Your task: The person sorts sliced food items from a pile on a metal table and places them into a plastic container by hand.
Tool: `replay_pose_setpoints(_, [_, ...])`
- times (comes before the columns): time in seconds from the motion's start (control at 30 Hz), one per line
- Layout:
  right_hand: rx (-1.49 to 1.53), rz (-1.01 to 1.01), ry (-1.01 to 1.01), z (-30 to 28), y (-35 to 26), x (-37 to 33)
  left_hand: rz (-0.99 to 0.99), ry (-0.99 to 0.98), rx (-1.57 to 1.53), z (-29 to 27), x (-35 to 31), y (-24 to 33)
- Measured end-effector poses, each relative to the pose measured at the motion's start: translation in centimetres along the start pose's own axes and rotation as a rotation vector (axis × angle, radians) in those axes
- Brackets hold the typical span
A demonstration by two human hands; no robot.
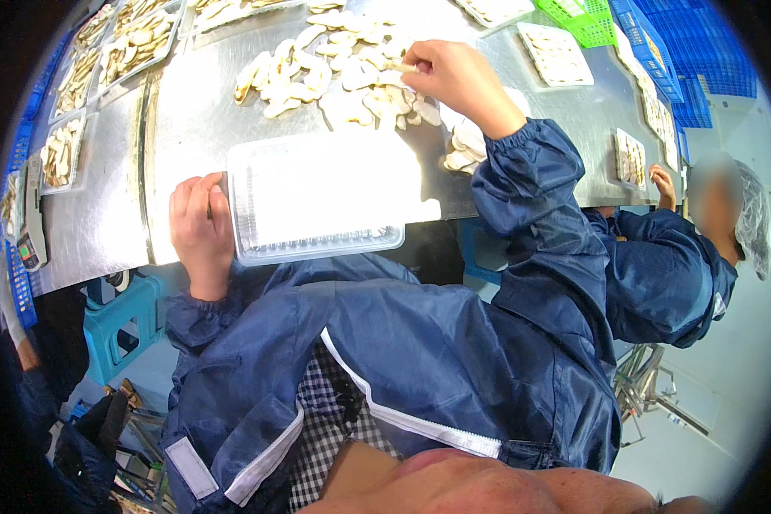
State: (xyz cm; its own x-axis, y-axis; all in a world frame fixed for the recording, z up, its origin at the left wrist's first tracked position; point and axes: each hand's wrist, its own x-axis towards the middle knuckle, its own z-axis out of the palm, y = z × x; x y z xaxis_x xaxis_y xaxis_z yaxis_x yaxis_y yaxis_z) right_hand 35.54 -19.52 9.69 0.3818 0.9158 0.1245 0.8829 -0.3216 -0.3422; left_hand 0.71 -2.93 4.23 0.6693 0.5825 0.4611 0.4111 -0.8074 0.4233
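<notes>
A clear plastic tray (317, 250) lies at the table's near edge in front of me, its inside washed out by glare. My left hand (202, 224) is closed at the tray's left edge, fingers curled. Beyond the tray spreads a loose pile of pale mushroom slices (293, 75). Over the pile's right side, my right hand (456, 79) pinches a mushroom slice (400, 67) between thumb and fingers. More slices (465, 147) lie under my right forearm, partly hidden by the sleeve.
Filled trays (137, 51) stand at the far left, and another tray (555, 55) sits at the right. A scale (31, 224) is on the left edge. Green (584, 19) and blue baskets (638, 38) stand at the far right. A co-worker (660, 265) sits to my right.
</notes>
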Motion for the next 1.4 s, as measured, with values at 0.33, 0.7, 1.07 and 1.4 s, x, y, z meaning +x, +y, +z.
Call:
replay_pose_setpoints(0.33, [0.043,-0.007,0.017,2.5,0.4,4.0,0.006,-0.009,0.013,-0.2,0.3,0.0])
replay_pose_setpoints(0.7, [-0.282,0.104,-0.227,2.6,-1.4,6.1,-0.002,-0.002,0.011,-0.1,0.2,0.0])
replay_pose_setpoints(1.07, [0.045,0.058,-0.089,2.9,-0.1,4.5,-0.002,-0.011,0.0,-0.1,0.1,-0.3])
replay_pose_setpoints(1.4, [0.03,0.157,-0.298,-5.0,-0.3,-7.2,0.0,-0.007,-0.027,-0.2,0.2,0.4])
